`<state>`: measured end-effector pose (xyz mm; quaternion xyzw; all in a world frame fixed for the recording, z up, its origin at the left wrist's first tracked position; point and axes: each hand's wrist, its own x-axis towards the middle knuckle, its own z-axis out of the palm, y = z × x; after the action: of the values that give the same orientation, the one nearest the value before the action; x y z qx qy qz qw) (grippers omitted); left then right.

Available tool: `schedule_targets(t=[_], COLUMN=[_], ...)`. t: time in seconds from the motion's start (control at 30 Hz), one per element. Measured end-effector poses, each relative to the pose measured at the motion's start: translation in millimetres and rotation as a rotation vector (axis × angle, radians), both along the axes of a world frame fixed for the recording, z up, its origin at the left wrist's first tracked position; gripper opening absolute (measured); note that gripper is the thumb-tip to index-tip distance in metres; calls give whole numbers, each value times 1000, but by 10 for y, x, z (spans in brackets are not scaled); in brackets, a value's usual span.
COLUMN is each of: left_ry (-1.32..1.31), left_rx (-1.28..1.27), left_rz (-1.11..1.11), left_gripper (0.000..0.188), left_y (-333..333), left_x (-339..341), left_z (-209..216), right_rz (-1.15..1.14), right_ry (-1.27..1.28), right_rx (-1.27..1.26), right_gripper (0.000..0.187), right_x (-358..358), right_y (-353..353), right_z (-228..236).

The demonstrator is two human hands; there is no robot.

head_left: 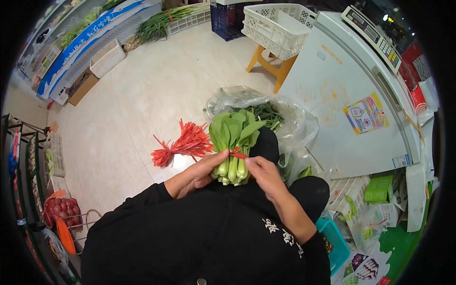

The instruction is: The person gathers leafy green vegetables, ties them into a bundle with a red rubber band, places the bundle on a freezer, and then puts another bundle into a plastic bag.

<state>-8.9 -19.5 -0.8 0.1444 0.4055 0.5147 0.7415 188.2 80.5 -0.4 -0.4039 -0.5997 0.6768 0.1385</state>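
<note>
My left fingers (221,157) are cupping the bok choy bunch (232,144) at the frame's centre, while my right fingers (252,163) are pinching the red tie (238,155) around it. The bunch is probably feeling light, its pale stalks (232,168) firm but slippery, its leaves (232,129) soft and easily bruised; the stalks are offering the safer hold. Just above, a clear plastic bag (301,127) is holding darker leafy greens (269,115). At upper right, a yellow stool (280,76) is carrying a white crate (266,34). At lower left, a net bag (51,209) is enclosing what look like red onions (69,209).
</note>
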Motion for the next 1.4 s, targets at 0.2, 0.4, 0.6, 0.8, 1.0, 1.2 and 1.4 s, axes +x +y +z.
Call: schedule_targets(t=[0.2, 0.4, 0.6, 0.8, 1.0, 1.2, 1.4], left_ry=[-240, -380, -322, -323, -269, -197, -214], left_rx=[272, 479, 524, 540, 419, 378, 376], left_rz=[68, 83, -21, 14, -16, -81, -139], left_gripper=[81, 87, 97, 96, 91, 86, 91], left_y=[213, 470, 493, 480, 435, 447, 396], left_x=[-61, 124, 72, 57, 110, 177, 242], left_z=[48, -38, -141, -81, -73, -37, 59], right_rz=[-115, -58, -87, -66, -26, -188, -52], right_ry=[267, 289, 68, 251, 181, -28, 41], right_rx=[-35, 177, 568, 382, 371, 451, 1157], right_gripper=[62, 102, 99, 84, 66, 37, 38], right_x=[131, 29, 61, 193, 56, 102, 319], right_y=[170, -68, -135, 3, 102, 152, 146], right_z=[564, 780, 969, 887, 856, 810, 1238])
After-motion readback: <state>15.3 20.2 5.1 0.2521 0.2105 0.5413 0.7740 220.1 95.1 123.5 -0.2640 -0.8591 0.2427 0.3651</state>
